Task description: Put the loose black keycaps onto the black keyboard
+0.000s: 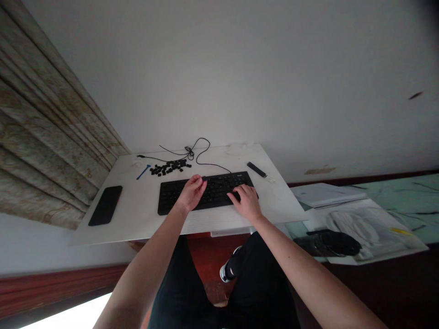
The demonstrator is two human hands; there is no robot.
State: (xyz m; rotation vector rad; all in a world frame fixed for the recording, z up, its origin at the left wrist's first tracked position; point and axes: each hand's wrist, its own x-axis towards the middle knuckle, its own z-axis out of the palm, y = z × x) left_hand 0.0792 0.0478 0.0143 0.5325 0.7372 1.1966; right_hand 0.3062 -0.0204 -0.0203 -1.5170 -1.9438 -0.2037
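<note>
A black wired keyboard [216, 188] lies on the white table, slightly slanted. Over its middle, my left hand [194, 193] is closed in a pinch on a small dark piece at the fingertips, which looks like a keycap [204, 177]. My right hand [246, 201] rests on the right part of the keyboard, fingers bent and apart, and covers some of the keys there. Behind the keyboard, to the left, loose black keycaps [168, 167] lie in a scattered pile. Beside them is a slim blue tool [143, 172].
A black phone [105, 205] lies at the table's left. The keyboard's cable [209, 163] is bundled near the wall. A dark narrow bar [256, 169] with a pale end lies at the back right. Beyond the table's right edge stand a white box [329, 195] and a black object [329, 242].
</note>
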